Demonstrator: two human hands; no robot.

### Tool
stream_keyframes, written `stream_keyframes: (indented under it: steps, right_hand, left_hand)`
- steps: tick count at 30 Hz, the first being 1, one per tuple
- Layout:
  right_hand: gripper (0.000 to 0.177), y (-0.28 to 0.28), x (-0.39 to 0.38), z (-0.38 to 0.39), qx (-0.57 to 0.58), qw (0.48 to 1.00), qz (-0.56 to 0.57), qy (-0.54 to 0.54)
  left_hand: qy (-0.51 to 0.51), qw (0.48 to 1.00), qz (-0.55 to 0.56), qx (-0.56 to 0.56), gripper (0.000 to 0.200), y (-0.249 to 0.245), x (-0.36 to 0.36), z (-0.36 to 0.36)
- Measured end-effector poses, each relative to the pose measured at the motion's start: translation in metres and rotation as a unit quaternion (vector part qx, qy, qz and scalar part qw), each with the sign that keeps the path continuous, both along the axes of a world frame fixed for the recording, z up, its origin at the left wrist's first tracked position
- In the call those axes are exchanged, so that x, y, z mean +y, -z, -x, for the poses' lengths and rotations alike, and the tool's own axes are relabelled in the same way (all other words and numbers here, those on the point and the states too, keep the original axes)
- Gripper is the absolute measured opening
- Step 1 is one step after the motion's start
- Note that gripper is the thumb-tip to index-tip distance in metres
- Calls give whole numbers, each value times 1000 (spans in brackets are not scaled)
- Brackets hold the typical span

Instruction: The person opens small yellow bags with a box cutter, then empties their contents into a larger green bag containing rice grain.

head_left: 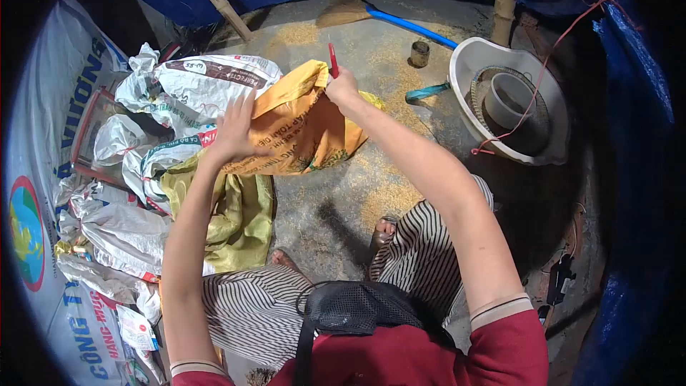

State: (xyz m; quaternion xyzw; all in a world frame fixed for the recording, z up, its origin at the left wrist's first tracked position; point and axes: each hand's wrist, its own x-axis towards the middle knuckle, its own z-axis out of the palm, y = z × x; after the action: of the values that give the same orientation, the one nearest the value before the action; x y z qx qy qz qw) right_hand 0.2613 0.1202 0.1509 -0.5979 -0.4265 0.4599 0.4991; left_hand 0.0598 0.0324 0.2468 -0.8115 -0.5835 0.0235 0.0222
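My right hand is closed at the top edge of an orange printed sack. From its grip a slim red stick-like object points up; its other end is hidden. My left hand has its fingers spread over the left side of the same sack. The sack stands partly slumped on the floor in front of me. A yellow-green woven sack lies crumpled just below my left hand. Behind that hand rests a tied white sack with print.
More tied white sacks line the left side by a printed tarp. Grain is scattered on the concrete floor. To the right sits a grey basin holding a smaller tub. A blue-handled broom and a small can are farther back.
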Motion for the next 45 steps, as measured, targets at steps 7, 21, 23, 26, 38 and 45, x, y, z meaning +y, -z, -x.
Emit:
stream_keyframes:
  steps: [7,21,23,26,38,45]
  right_hand:
    - [22,-28,9,-3,22,999,35,-17]
    - [16,-106,94,-56,69,980,-185,-16]
    - [13,-111,112,-63,109,969,-220,-39]
    - [14,-124,118,-70,196,946,-242,-88]
    - [9,-125,95,-82,170,966,-189,-54]
    - [16,-135,103,-86,42,991,-123,-20]
  left_hand:
    - [-126,990,0,-64,60,85,19,120]
    - [-55,965,-235,-104,39,-39,105,89]
    - [-49,953,-283,-92,43,-65,111,82]
    - [-82,948,-301,-71,46,-87,108,71]
    - [44,949,-304,-67,42,-64,111,132]
    - [-129,862,-136,-471,39,-51,129,137]
